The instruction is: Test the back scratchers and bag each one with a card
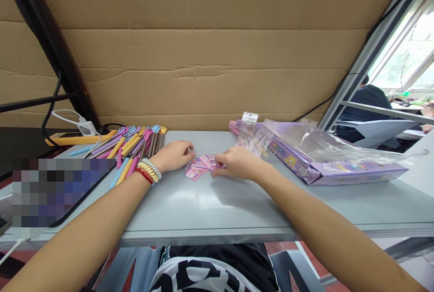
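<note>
Several small pink printed cards [196, 173] lie fanned out and overlapping on the grey tabletop [190, 204]. My right hand [238, 162] pinches the right end of the fan between thumb and fingers. Just left of the cards is my left hand [174, 154], its fingers loosely bent and apart, with nothing visible in it. The fingertips come close to the cards' left side; whether they touch cannot be made out. A clear plastic bag [255, 139] lies behind my right hand.
To the left lie many colourful pens [130, 147] and a tablet-like device [64, 192] with a blurred screen. A purple box [356, 172] under clear plastic occupies the right. Cardboard [210, 43] walls the back. Another person [364, 106] sits beyond the metal frame.
</note>
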### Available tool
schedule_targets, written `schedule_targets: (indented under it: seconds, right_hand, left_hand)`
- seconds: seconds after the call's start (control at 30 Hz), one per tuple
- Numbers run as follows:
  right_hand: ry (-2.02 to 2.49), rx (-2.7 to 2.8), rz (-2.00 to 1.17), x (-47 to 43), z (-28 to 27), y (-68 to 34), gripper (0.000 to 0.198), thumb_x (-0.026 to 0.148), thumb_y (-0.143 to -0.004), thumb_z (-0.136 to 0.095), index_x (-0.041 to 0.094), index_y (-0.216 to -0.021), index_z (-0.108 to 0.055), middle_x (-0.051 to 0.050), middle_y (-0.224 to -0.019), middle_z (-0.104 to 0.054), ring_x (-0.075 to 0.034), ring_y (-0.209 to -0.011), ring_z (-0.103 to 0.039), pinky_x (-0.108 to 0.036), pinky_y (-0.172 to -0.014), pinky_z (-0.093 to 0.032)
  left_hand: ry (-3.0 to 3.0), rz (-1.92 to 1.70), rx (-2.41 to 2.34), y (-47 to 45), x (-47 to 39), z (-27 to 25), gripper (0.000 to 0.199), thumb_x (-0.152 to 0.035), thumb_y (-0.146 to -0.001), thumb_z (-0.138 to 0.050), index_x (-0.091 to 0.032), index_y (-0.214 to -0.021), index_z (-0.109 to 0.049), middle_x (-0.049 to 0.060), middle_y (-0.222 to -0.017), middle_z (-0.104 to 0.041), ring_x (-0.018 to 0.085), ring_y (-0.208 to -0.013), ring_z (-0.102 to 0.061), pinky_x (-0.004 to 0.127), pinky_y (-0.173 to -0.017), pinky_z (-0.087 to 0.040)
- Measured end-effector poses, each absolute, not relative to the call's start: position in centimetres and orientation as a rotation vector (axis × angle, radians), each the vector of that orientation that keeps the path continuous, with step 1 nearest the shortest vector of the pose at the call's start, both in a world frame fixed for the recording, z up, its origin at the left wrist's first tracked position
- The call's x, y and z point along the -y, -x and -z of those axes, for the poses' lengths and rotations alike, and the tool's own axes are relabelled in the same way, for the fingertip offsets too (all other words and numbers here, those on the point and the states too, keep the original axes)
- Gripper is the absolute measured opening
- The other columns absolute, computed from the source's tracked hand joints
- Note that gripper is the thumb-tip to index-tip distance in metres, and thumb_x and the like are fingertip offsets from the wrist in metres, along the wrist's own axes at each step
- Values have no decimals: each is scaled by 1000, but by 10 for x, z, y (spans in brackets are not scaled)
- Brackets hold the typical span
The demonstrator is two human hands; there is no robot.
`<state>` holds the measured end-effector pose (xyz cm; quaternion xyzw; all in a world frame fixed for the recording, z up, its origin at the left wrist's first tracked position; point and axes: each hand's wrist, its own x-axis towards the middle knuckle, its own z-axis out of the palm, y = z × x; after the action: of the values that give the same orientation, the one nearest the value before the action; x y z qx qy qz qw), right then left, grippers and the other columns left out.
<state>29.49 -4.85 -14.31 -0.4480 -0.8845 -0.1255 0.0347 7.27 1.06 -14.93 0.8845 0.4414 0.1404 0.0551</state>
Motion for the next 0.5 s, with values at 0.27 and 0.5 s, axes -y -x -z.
schedule_targets:
  seconds: [0.27,0.5]
  right_hand:
    - [1840,2053,196,43,113,-352,37,57,-75,-59,21,-71,-53,0,-60,-56,-15,-57,-50,-25,-52,-30]
    - [2078,2173,-253,42,109,-392,37,58,-65,-65,21,-65,-59,-2,-67,-59,-16,-59,-52,-27,-50,-33]
  left_hand:
    - [-2716,-333,-1300,-73,-11,149,38,-44,-83,-42,-17,-100,-63,7,-89,-68,22,-82,-61,30,-70,-44]
    - [-2718,-303,-1289,-73,-9,149,36,-44,-83,-44,-18,-99,-64,6,-86,-69,21,-80,-62,29,-68,-44]
